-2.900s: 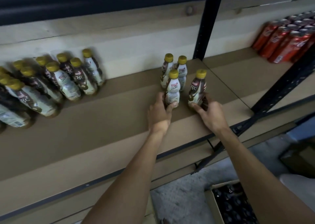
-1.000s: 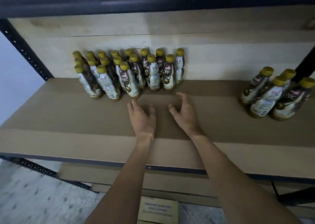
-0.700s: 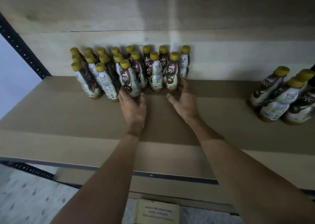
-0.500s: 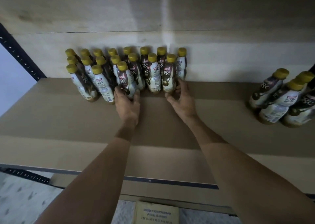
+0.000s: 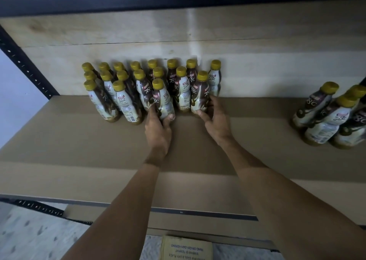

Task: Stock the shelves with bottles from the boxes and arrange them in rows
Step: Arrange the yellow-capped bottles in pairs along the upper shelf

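Note:
Several brown-and-white coffee bottles with yellow caps stand in rows at the back left of the shelf (image 5: 59, 141). My left hand (image 5: 158, 129) grips the base of the front bottle (image 5: 161, 99) of that cluster. My right hand (image 5: 215, 119) wraps the base of the front-right bottle (image 5: 200, 93) of the same cluster. A second, smaller group of bottles (image 5: 328, 117) stands apart at the right edge of the view.
The wooden back wall (image 5: 257, 71) runs behind the bottles. A black perforated upright (image 5: 25, 67) frames the shelf at left. Below the shelf's front edge lies a cardboard box (image 5: 186, 249) on the pale floor.
I turned from the right-hand group to the left cluster. Both hands reached forward across the bare shelf and closed on the bases of two front bottles.

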